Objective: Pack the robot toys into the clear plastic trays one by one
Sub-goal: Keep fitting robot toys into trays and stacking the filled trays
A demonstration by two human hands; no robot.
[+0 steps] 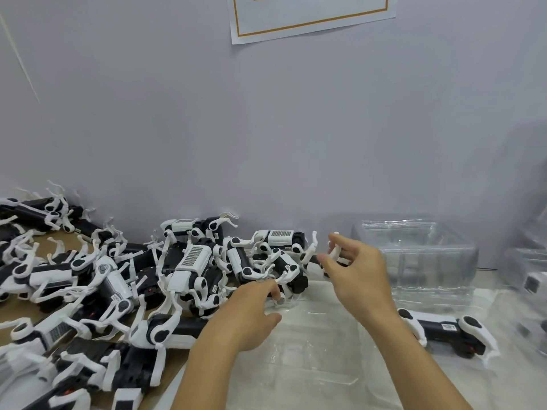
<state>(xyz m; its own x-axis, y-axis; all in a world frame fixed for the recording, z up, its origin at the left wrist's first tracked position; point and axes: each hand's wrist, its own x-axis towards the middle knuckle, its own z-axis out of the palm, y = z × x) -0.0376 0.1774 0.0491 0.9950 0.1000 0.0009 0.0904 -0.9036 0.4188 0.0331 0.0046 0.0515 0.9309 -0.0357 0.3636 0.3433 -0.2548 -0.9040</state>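
Head camera: a person's two bare arms reach forward over a desk (340, 287) set against a plain pale-grey wall (266, 128). A white sheet with an orange border (310, 16) is fixed to the wall at 12 o'clock, its print too cropped to read.

From 9 o'clock round to the centre, a tangled heap of black-and-white robot toys (124, 279) covers the desk; they are four-legged, with white legs sticking out at all angles, and lie partly on brown cardboard (44, 247). The left hand (251, 315) rests at the heap's right edge, its fingers (273, 288) lightly curled and touching the thin white legs of the nearest toy; whether they truly grip a leg cannot be told.

The right hand (358, 273) hovers just past the heap at about 1 o'clock, thumb and fingers spread apart, with a white toy leg (336, 250) showing between them, loosely touched rather than clamped.

At 6 o'clock, directly under the forearms, lies a clear plastic tray (310, 350) on a pale, glossy part of the desk. A stack of clear trays (420, 261) stands against the wall at 2 o'clock. One robot toy (444, 332) lies alone on its side at 4 o'clock, just in front of that stack. More clear packaging (529, 279), blurred, sits at the 3 o'clock edge.
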